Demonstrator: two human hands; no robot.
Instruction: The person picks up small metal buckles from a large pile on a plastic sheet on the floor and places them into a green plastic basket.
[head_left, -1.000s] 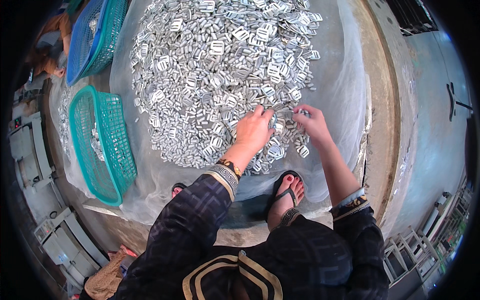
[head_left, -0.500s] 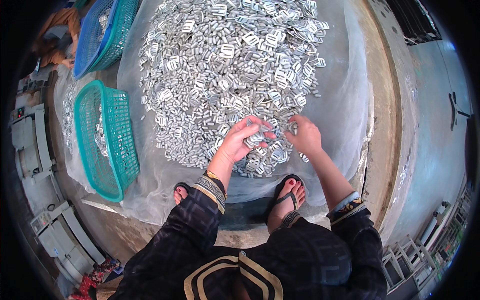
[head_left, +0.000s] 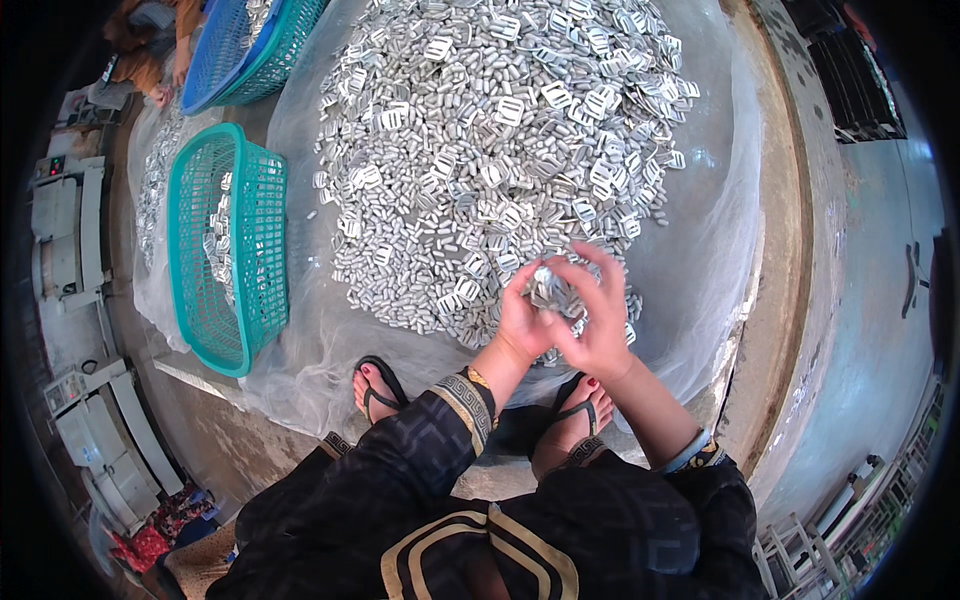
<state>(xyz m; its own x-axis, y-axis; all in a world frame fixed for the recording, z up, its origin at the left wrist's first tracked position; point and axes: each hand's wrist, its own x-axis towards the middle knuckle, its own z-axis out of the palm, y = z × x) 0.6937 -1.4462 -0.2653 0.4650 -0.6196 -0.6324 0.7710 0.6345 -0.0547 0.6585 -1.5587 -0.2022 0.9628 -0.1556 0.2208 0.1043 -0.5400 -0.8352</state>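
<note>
My left hand [head_left: 524, 325] is closed around a handful of silver metal buckles [head_left: 552, 292]. My right hand [head_left: 603, 325] curves over the same handful from the right, thumb and fingers around it, slightly blurred. Both hands are held above the near edge of a wide pile. Flat slotted buckles [head_left: 509, 110] lie in it among many small grey capsule-shaped metal pieces [head_left: 405, 285]. How many buckles are in my hands is hidden by the fingers.
The pile lies on a translucent plastic sheet [head_left: 700, 270]. On the left, a green basket [head_left: 262, 255] contains buckles; beyond it a blue basket [head_left: 215, 50] sits in another green one. Another person's hand [head_left: 160, 95] shows far left. My sandalled feet flank the sheet's near edge.
My right hand has moved from the pile's edge to the left hand, and the two now meet around the buckles. The view has shifted, and my left foot shows more.
</note>
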